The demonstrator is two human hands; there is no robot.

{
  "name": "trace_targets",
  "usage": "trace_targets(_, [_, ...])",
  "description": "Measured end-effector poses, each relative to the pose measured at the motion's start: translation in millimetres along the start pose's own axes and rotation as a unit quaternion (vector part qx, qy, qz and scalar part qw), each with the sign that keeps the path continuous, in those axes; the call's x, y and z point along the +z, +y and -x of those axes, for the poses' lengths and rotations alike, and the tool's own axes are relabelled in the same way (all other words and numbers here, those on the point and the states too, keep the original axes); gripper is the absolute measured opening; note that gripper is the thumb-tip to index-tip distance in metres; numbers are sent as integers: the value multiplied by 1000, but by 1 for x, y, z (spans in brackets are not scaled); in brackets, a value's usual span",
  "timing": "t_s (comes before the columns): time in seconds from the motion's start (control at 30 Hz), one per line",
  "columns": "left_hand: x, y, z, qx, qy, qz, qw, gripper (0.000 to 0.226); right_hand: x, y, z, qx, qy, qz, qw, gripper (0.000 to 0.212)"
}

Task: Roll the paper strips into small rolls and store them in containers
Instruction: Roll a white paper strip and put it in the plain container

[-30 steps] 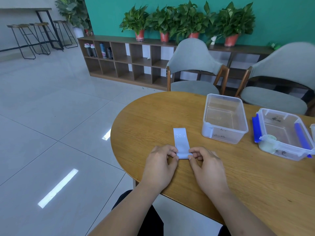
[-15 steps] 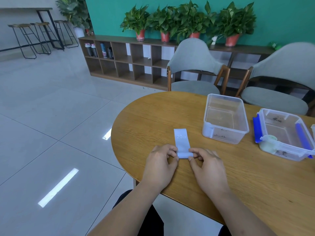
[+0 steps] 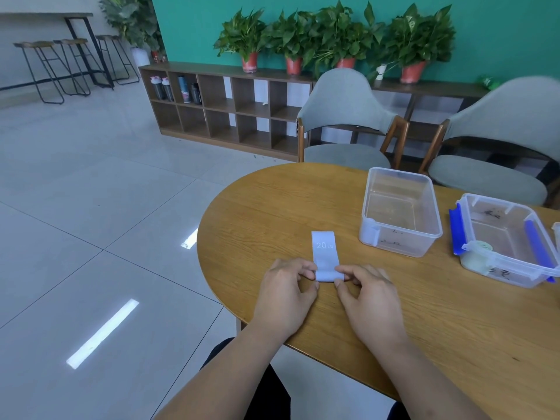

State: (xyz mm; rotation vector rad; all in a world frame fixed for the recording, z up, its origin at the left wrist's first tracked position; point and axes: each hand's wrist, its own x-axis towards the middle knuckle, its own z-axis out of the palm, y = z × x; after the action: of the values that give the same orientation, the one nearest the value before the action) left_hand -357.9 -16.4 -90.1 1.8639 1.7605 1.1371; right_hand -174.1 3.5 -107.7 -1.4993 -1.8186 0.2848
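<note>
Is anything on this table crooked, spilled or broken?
Nothing stands out. The strip lies straight on the table, its near end rolled between the left hand and the right hand. The clear container and the blue-clipped container stand upright, and nothing is spilled.

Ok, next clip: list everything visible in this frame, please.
paper strip: one, pale blue, marked 20 LB, flat on table, near end rolled between both hands
open container: one, clear, lidless, on table right of strip
clip container: one, clear with blue clips, far right on table
roll: one, pale, in clip container's near-left corner
table: one, wooden, rounded end
chairs: two, grey, behind table
shelf unit: one, brown, against green wall
potted plants: five, green, on shelf unit
stools: three, dark-legged, far left
left hand: pinches strip's rolled end
right hand: pinches rolled end's other side
</note>
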Motion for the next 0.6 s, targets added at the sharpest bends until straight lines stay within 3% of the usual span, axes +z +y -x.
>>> trace_targets(0.3, [0, 1, 0, -6, 5, 12, 1000, 25, 0, -1, 0, 4, 1, -12, 1000, 18])
trace_targets(0.6, [0, 0, 0, 6, 6, 0, 1000, 27, -2, -1, 0, 2, -2, -16, 1000, 29])
